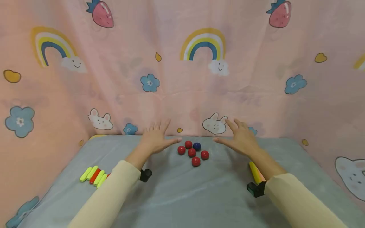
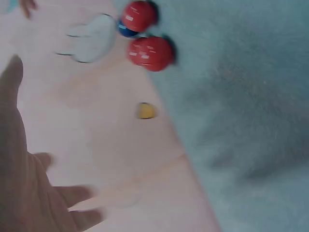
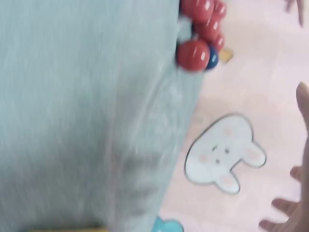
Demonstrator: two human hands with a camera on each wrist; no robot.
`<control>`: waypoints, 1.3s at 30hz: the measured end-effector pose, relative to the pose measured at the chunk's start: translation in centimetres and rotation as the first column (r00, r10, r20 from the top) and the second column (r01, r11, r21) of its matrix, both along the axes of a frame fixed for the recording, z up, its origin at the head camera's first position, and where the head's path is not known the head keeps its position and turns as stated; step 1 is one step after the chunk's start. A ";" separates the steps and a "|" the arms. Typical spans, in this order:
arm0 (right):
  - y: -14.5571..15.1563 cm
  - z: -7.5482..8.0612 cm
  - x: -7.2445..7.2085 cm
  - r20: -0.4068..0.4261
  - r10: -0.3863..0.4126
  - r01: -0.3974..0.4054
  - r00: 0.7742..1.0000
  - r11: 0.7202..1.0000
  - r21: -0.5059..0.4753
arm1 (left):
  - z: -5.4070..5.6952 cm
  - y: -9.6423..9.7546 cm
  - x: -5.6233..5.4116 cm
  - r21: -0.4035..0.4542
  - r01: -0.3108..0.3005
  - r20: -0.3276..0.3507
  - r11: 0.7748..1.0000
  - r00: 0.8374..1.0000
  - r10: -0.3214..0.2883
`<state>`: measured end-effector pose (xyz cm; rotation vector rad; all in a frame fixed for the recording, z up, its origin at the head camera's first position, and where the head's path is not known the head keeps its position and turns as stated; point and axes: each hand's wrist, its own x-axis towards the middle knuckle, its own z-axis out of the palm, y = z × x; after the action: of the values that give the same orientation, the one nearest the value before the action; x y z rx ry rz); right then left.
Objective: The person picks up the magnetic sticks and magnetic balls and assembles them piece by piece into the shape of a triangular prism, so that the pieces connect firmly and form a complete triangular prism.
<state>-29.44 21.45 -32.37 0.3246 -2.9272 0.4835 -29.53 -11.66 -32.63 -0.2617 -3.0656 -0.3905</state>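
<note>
Several glossy red balls (image 1: 195, 161) and one dark blue ball (image 1: 197, 146) lie grouped near the back middle of the table. My left hand (image 1: 155, 139) hovers to their left, fingers spread and thumb pointing toward them, holding nothing. On the other side my right hand (image 1: 240, 139) is raised with its fingers spread and thumb pointing inward, also holding nothing. In the left wrist view the red balls (image 2: 155, 53) sit beyond the thumb side of the hand. The right wrist view shows the red balls (image 3: 194, 55) at the top, apart from the fingers.
Yellow-green and red sticks (image 1: 95, 175) lie in a row at the left, partly hidden by the left sleeve. A yellow object (image 1: 254, 172) lies under the right forearm. Grey cloth covers the table (image 1: 182, 199), and a pink patterned curtain (image 1: 176, 104) hangs behind and at the sides.
</note>
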 end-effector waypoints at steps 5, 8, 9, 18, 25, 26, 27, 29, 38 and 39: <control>-2.0 -0.8 1.5 -0.032 0.070 -0.076 0.997 0.969 -0.237 | 1.4 -3.5 4.3 0.092 -0.014 0.002 0.996 1.000 0.014; -3.5 -1.6 2.3 -0.073 0.088 -0.108 0.994 0.928 -0.356 | 1.5 -6.1 7.2 0.081 -0.038 0.007 0.996 0.999 0.038; -4.1 -1.9 2.5 -0.090 0.094 -0.122 0.991 0.916 -0.383 | 1.3 -7.0 8.1 0.071 -0.054 0.013 0.996 0.998 0.053; -7.1 -3.5 4.1 -0.181 0.095 -0.185 0.979 0.785 -0.591 | -1.0 -10.9 12.8 0.084 -0.182 0.052 0.980 0.983 0.178; -8.4 -6.1 4.2 -0.190 0.087 -0.193 0.978 0.723 -0.663 | -2.0 -11.2 13.1 0.025 -0.228 0.098 0.973 0.969 0.224; -8.6 -6.4 4.1 -0.184 0.091 -0.192 0.979 0.722 -0.665 | -2.2 -11.3 13.2 0.012 -0.236 0.116 0.972 0.966 0.233; -8.8 -6.8 4.1 -0.175 0.095 -0.188 0.980 0.722 -0.666 | -2.5 -11.4 13.3 0.000 -0.242 0.133 0.970 0.962 0.239; -9.0 -7.6 4.1 -0.147 0.094 -0.169 0.985 0.723 -0.670 | -2.9 -11.8 13.4 -0.020 -0.249 0.155 0.968 0.956 0.249; -9.5 -10.6 4.2 -0.102 0.080 -0.128 0.992 0.725 -0.677 | -4.0 -12.5 12.7 -0.060 -0.196 0.136 0.979 0.970 0.203; -9.4 -10.9 4.2 -0.113 0.077 -0.134 0.991 0.727 -0.673 | -4.0 -12.4 12.5 -0.060 -0.191 0.130 0.980 0.972 0.197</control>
<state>-25.24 12.08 -43.27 0.3866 -2.4251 1.4636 -17.01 -24.01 -36.64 0.0669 -3.1970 -0.3392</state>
